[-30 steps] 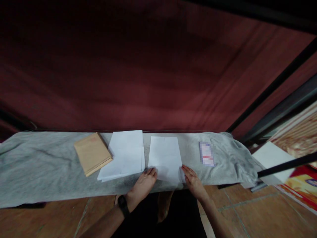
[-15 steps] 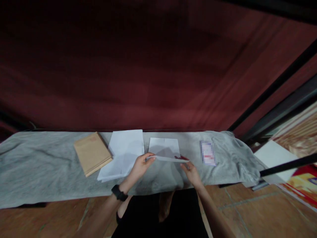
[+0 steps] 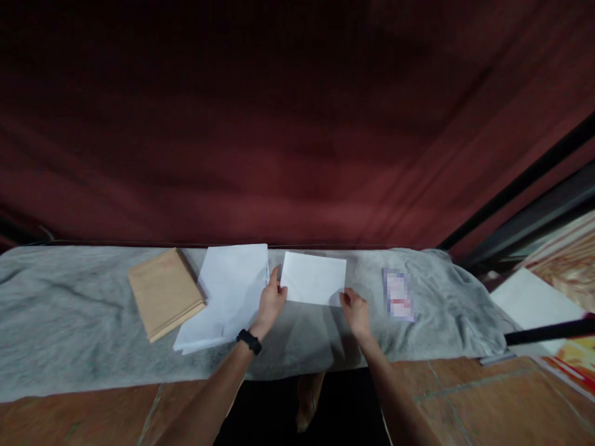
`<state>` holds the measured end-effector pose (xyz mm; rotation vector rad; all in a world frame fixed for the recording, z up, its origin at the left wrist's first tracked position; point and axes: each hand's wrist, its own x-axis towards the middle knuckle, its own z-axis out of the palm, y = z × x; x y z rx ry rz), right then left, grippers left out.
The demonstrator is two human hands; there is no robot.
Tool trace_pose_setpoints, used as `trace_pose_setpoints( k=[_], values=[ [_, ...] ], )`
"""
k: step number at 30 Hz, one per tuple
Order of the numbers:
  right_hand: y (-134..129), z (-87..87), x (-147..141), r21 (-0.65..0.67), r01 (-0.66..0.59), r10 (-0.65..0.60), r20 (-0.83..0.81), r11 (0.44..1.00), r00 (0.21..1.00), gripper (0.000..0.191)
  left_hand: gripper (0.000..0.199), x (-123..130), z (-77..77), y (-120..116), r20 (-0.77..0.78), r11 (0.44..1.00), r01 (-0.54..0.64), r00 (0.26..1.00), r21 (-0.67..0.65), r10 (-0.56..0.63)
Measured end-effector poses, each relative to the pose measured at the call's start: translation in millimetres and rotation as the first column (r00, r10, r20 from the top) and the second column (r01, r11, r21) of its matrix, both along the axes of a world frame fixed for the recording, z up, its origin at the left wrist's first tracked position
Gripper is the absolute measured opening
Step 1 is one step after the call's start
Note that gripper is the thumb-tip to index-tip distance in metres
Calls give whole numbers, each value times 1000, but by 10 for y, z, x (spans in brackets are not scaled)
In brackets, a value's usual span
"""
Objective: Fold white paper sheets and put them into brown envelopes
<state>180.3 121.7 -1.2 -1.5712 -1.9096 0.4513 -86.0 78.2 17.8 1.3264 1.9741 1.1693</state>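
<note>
A small white folded paper (image 3: 313, 279) lies nearly flat in the middle of the grey cloth, its face turned up. My left hand (image 3: 272, 301) pinches its lower left corner between thumb and fingers, with the index finger pointing up. At the lower right corner my right hand (image 3: 356, 310) has its fingers closed on the same paper. Left of it is a stack of larger white sheets (image 3: 232, 291), close beside my left hand. A pile of brown envelopes (image 3: 165, 291) touches the left edge of these sheets.
A blurred purple and white item (image 3: 398, 296) lies on the grey cloth (image 3: 446, 303) to the right. Behind the cloth hangs a dark red curtain (image 3: 302, 155). A black bar (image 3: 548, 331) and a white board (image 3: 534, 303) stand at the far right.
The paper in my hands was tilted edge-on above another white piece; now it lies lower and flatter over that place. Both hands are still at its ends.
</note>
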Motion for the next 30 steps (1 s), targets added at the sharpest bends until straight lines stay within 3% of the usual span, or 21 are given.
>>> trace_pose_setpoints(
  k=[5, 10, 13, 17, 19, 23, 26, 30],
  values=[
    [-29, 24, -90, -2, 86, -84, 210, 996, 974, 33, 73, 33, -23, 23, -122, 999, 21, 992, 24, -18],
    [-90, 109, -117, -34, 73, -56, 361, 997, 931, 36, 66, 82, -49, -47, -317, 999, 21, 948, -50, -36],
    [-125, 143, -97, -20, 56, -43, 405, 998, 913, 34, 60, 107, -16, -115, -448, 996, 46, 891, -72, -74],
    [-130, 147, -183, 43, 74, -85, 401, 996, 912, 36, 54, 253, 45, -153, -657, 997, 47, 750, -66, -79],
    [-111, 131, -338, 82, 10, -34, 306, 997, 951, 40, 52, 399, 17, -117, -711, 993, 108, 695, -45, -107],
    [-65, 58, -748, 125, -227, 214, 109, 966, 971, 50, 57, 679, -157, 23, -723, 948, 302, 633, -98, -276],
    [-49, -21, -906, 119, -272, 253, 149, 955, 956, 53, 59, 738, -259, 96, -724, 939, 307, 611, -156, -320],
    [-55, -104, -847, 144, -246, 195, 300, 958, 934, 54, 56, 668, -252, 98, -747, 960, 222, 607, -171, -273]
  ],
)
